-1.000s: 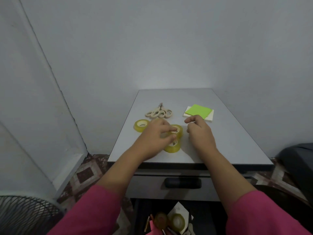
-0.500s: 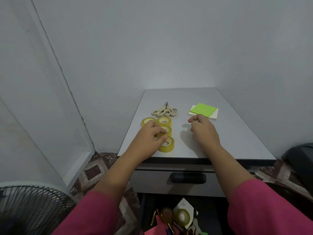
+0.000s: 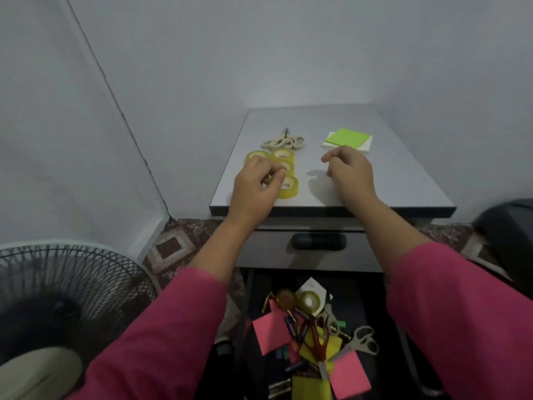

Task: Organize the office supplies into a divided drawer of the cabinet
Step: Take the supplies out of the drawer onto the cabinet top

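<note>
- Sorted so far, on the cabinet top [image 3: 403, 180] (serving as the table here): four yellow tape rolls [image 3: 288, 186] clustered near the left front, touching or nearly so; a bunch of cream-handled scissors [image 3: 284, 142] just behind them; a green sticky-note pad [image 3: 347, 137] on a white pad at the right rear.
- Left hand [image 3: 255, 186] over the tape cluster, fingers curled down onto the rolls; cannot tell whether pinching one or only touching, since the fingertips blur into the yellow.
- Right hand [image 3: 350, 171] apart from everything, just in front of the green pad, fingers loosely curled, holding nothing visible.
- Still unsorted below: a lower open drawer [image 3: 372, 295] full of jumble, with two more tape rolls [image 3: 308, 301], pink sticky notes [image 3: 350, 373], a yellow pad [image 3: 310, 386], another pair of scissors [image 3: 362, 340], red-handled scissors, and small pens or clips (too tangled to name singly).
- Upper drawer with the dark handle [image 3: 318, 241] closed; no dividers in view anywhere, so the target compartments cannot be confirmed.
- Judged progress: early to middle. Grouping by kind begun on the table, most of the pile untouched, nothing yet laid into a divided drawer as far as shown.
- Left to do, by that reading: empty the rest of the jumble, finish the groups, then place each group in its own section.
- Off to the side: a fan [image 3: 66, 307] on the floor at left, a dark bin at right.
</note>
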The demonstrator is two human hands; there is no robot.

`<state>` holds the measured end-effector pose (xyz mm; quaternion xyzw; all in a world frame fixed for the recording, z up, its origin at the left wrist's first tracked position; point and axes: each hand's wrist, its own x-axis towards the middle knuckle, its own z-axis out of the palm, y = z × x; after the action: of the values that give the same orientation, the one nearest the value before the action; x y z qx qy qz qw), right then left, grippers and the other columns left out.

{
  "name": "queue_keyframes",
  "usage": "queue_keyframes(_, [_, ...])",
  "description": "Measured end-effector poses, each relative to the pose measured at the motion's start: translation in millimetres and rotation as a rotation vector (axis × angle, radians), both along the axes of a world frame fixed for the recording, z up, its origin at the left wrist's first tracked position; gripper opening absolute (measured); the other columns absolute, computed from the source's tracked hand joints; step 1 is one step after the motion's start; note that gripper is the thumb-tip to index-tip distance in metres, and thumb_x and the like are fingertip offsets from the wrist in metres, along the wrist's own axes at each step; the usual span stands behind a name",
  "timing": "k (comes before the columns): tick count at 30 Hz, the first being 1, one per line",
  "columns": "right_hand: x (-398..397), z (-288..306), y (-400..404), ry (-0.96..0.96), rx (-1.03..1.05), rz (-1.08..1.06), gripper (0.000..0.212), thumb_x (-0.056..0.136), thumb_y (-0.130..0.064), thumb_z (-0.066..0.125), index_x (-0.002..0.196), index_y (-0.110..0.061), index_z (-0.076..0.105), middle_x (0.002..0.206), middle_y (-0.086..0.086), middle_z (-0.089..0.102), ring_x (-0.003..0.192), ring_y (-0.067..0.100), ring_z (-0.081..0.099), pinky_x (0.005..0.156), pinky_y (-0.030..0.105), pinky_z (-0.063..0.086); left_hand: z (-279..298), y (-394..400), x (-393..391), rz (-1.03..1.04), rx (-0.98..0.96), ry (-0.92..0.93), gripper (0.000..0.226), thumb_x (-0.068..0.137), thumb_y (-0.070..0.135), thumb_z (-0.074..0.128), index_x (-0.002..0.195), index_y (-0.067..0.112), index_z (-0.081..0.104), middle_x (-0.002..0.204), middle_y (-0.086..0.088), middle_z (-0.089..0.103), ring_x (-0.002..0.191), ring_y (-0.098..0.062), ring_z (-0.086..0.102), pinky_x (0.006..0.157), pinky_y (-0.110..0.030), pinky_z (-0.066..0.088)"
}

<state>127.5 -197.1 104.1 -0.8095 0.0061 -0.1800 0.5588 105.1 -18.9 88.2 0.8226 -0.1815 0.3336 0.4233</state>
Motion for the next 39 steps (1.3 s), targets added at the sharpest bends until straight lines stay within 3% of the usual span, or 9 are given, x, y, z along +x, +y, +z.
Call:
queue_keyframes(4, [-51,-33,-1,-0.295,-0.233,-0.045,0.017,0.080,-0.011,0.047,0.083,-0.017,0.063,0.074,-0.007,0.057,0.066,0.008,0.047,0.061,0.025,0.037,-21,-17,-38,-0.032,0.032,-0.177,0.013,0.083,0.000,0.060,0.071,0.002,0.061,0.069,-0.005,0.054,0.065,-0.013,0.047,0.061,-0.019,0.037])
queue_keyframes(7, [-87,-77,-12,-0.344,-0.418,0.055,0.019,0.080,-0.019,0.045,0.081,-0.012,0.063,0.077,-0.005,0.057,0.068,0.005,0.046,0.060,0.022,0.036,-53,-21,-56,-0.100,0.080,-0.118,0.013,0.081,0.006,0.058,0.069,0.005,0.060,0.067,0.000,0.051,0.061,-0.011,0.046,0.058,-0.019,0.036])
queue_keyframes(11, [-116,-139,-30,-0.051,-0.579,0.092,0.020,0.087,-0.021,0.049,0.085,-0.011,0.066,0.086,0.005,0.063,0.077,0.024,0.059,0.063,0.035,0.047,-104,-20,-74,-0.129,0.165,0.223,0.017,0.084,0.018,0.053,0.074,0.009,0.063,0.074,0.007,0.051,0.066,-0.005,0.047,0.060,-0.021,0.041])
queue_keyframes(15, [-135,-189,-48,0.435,-0.619,0.094,0.016,0.091,-0.021,0.054,0.103,-0.016,0.064,0.099,0.005,0.066,0.085,0.024,0.063,0.067,0.031,0.048,-150,-16,-72,-0.203,0.602,0.735,0.018,0.092,0.017,0.051,0.089,0.009,0.066,0.087,-0.002,0.063,0.079,-0.019,0.059,0.070,-0.035,0.050])
queue_keyframes(19, [-148,-239,-59,0.954,-0.714,0.141,0.029,0.086,-0.023,0.060,0.111,-0.011,0.065,0.117,0.012,0.064,0.103,0.028,0.063,0.084,0.032,0.053,-194,-19,-84,-0.235,0.951,0.986,0.020,0.094,0.010,0.048,0.101,0.000,0.064,0.105,-0.015,0.063,0.094,-0.030,0.059,0.073,-0.033,0.044])
queue_keyframes(21, [-156,-252,-59,1.037,-0.727,0.137,0.039,0.088,-0.018,0.055,0.126,-0.008,0.057,0.127,0.013,0.058,0.114,0.026,0.058,0.092,0.031,0.050,-216,-22,-94,-0.198,1.048,1.078,0.021,0.092,0.005,0.047,0.107,-0.001,0.061,0.113,-0.017,0.061,0.102,-0.032,0.059,0.076,-0.035,0.046])
queue_keyframes(23, [-160,-260,-57,1.052,-0.714,0.158,0.042,0.088,-0.020,0.056,0.129,-0.008,0.056,0.126,0.010,0.059,0.110,0.021,0.061,0.083,0.024,0.049,-231,-25,-99,-0.188,1.072,1.133,0.023,0.091,0.004,0.049,0.111,0.000,0.058,0.115,-0.017,0.061,0.103,-0.031,0.059,0.073,-0.033,0.044])
queue_keyframes(32, [-161,-271,-46,1.024,-0.560,0.136,0.034,0.082,-0.035,0.070,0.113,-0.023,0.068,0.123,0.007,0.061,0.111,0.023,0.059,0.091,0.028,0.051,-234,-38,-96,-0.196,1.122,1.050,0.021,0.090,0.003,0.048,0.105,0.001,0.061,0.110,-0.019,0.063,0.100,-0.032,0.060,0.077,-0.037,0.047])
queue_keyframes(39, [-157,-282,-46,1.127,-0.577,0.028,0.052,0.082,-0.034,0.071,0.127,-0.013,0.056,0.130,0.009,0.056,0.121,0.022,0.054,0.095,0.027,0.046,-228,-59,-101,-0.422,1.161,0.684,0.058,0.088,-0.008,0.045,0.141,0.016,0.043,0.140,-0.011,0.038,0.124,-0.034,0.043,0.091,-0.041,0.045])
